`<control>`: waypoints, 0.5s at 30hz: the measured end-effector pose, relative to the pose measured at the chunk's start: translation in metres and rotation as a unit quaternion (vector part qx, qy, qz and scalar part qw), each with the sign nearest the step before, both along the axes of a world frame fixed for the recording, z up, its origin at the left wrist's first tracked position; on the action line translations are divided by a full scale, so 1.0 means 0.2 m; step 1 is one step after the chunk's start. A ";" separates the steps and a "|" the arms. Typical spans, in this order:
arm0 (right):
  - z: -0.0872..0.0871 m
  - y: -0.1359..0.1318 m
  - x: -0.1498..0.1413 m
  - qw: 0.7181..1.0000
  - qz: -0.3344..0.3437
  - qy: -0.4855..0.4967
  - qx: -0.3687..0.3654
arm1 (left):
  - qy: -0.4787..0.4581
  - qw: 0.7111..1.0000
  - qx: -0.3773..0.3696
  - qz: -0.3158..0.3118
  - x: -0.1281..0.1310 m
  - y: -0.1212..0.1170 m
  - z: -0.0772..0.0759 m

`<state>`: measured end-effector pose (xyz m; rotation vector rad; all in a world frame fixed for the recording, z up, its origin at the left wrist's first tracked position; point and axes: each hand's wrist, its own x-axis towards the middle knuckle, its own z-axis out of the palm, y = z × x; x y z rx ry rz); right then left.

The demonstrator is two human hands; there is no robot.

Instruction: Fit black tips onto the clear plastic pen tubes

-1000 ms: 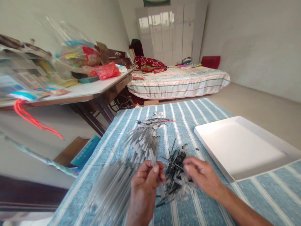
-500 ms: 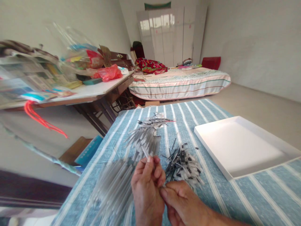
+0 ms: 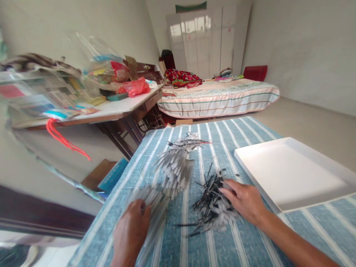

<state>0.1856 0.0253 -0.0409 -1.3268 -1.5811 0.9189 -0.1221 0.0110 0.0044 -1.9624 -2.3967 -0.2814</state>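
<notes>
Over a blurred heap of long, translucent grey tubes (image 3: 160, 211), my left hand (image 3: 132, 224) has its fingers curled downward. Motion smear hides whether it grips one. My right hand (image 3: 244, 198) reaches into a mixed pile of small black and clear plastic pieces (image 3: 213, 200). Its thumb and forefinger are pinched together at the pile's right side, and what lies between them is too small to make out. Further back lies a second bunch of grey tubes (image 3: 178, 167), with a heap of thin dark pieces (image 3: 187, 142) behind it.
A shallow white box (image 3: 294, 174) stands at the right on the blue striped cloth (image 3: 222, 137). To the left, a side table (image 3: 111, 111) carries bags and containers, and a red cord (image 3: 68, 142) hangs from it. A bed (image 3: 219, 98) is behind.
My hands were together in the middle, the left holding a pale tube. They have parted: the left moved left over the tubes, the right moved to the small pieces. The view shifted slightly.
</notes>
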 end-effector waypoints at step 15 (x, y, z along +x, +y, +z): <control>-0.09 0.02 0.07 0.951 -0.079 -0.239 0.180 | 0.037 0.991 -0.031 -0.127 0.40 0.28 -0.01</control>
